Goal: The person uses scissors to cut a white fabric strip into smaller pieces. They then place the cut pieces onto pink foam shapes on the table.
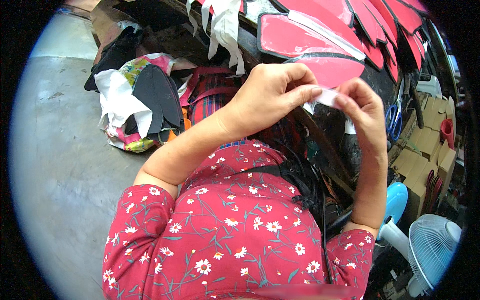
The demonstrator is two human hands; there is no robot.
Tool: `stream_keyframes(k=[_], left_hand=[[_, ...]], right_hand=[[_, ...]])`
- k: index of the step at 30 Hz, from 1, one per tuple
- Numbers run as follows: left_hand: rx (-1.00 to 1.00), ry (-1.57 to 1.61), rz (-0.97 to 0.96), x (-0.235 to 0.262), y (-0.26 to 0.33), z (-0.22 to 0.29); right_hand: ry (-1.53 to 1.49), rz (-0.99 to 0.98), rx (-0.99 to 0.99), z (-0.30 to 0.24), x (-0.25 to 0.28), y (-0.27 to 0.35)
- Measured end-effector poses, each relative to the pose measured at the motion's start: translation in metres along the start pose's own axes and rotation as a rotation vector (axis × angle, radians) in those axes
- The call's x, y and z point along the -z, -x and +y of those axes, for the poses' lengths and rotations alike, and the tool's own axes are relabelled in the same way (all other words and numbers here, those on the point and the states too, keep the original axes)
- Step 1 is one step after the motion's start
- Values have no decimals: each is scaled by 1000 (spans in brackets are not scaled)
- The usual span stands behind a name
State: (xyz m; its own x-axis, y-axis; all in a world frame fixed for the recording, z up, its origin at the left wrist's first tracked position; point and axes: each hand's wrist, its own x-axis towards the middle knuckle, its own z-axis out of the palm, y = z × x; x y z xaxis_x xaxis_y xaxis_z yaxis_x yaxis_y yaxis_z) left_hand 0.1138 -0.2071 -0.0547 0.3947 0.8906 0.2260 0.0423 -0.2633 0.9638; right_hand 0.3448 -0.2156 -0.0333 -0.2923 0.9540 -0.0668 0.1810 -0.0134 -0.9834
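Observation:
My left hand [272, 92] pinches one end of a small white strip [327, 97] between thumb and forefinger. The other end is pinched the same way by my right hand [366, 107], so the strip spans the short gap between my fingertips. Whether it is paper, cloth or tape I cannot tell. Just beyond my hands lie several flat pink pieces with black edging [305, 37], overlapping on the dark worktable. A long white strip [327, 35] lies across one of these pieces.
White strips [225, 30] hang over the table edge. At left, a patterned bag [132, 145] bears black shaped pieces [157, 95] and white cloth [122, 102]. To the right are blue-handled scissors [393, 121], cardboard boxes [417, 150] and a fan [432, 250].

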Motion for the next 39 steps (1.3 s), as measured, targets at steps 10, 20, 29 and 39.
stream_keyframes(k=[10,20,29,39], left_hand=[[-445,-912,58,-9,6,-21],[-587,-944,148,-9,10,-32],[-516,-858,182,7,9,-27],[-429,-895,219,25,-14,-43]], right_hand=[[438,-142,78,-14,19,-67],[246,-332,66,-18,5,-88],[333,-88,34,-1,11,-97],[459,125,121,10,19,-49]])
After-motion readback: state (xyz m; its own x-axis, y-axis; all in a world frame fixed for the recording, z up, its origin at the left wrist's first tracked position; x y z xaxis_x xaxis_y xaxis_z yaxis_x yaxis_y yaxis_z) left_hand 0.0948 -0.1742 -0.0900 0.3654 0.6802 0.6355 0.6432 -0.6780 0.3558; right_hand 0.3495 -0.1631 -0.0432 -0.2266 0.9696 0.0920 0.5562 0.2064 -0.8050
